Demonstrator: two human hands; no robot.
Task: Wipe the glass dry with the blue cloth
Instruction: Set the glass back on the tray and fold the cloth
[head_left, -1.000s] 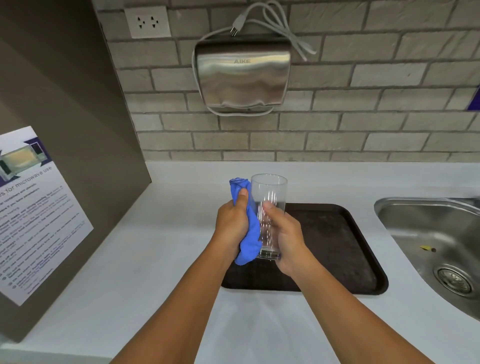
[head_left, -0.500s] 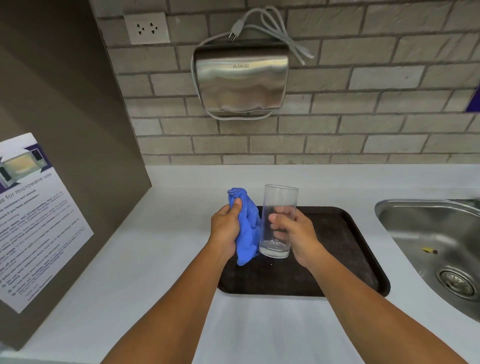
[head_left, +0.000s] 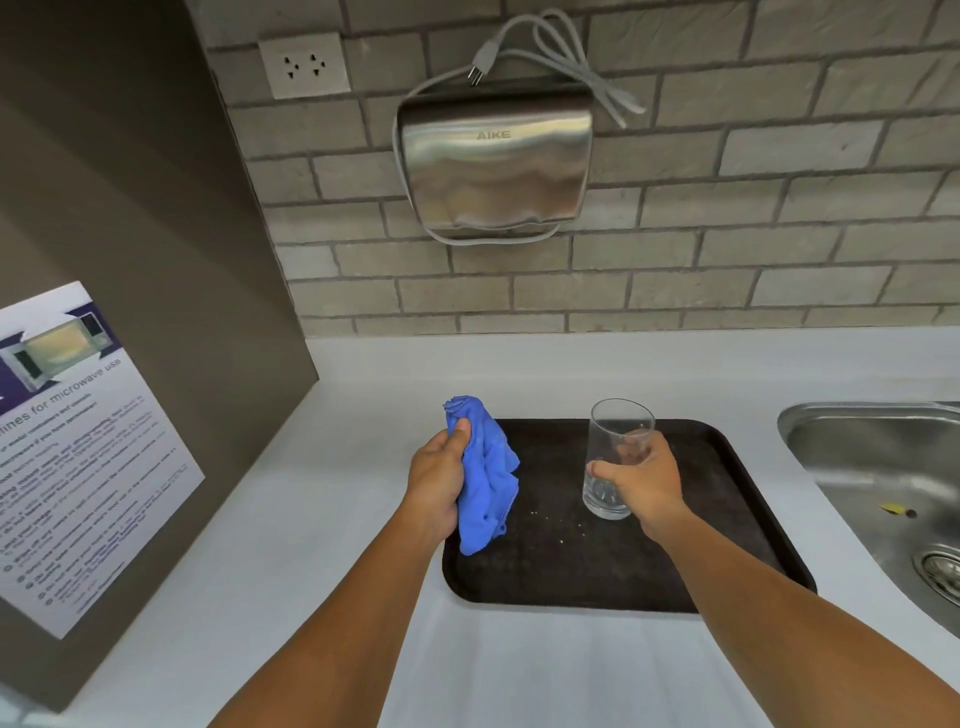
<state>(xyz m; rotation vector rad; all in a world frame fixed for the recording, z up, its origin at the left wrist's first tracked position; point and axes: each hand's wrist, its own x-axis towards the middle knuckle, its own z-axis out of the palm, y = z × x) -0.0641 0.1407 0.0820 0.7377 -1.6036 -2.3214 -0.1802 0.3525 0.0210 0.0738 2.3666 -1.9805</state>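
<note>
Glass gripped in right hand, fingers wrapped round its lower half; upright with a slight tilt, base at or just above the dark tray, contact not discernible. Left hand closed in a fist on bunched blue cloth, thumb pressed on its upper part, loose end hanging over tray's left edge. Cloth and glass apart, bare tray surface between them. Tray rests on white table; steel sink right of tray; hand dryer on brick wall behind tray.
</note>
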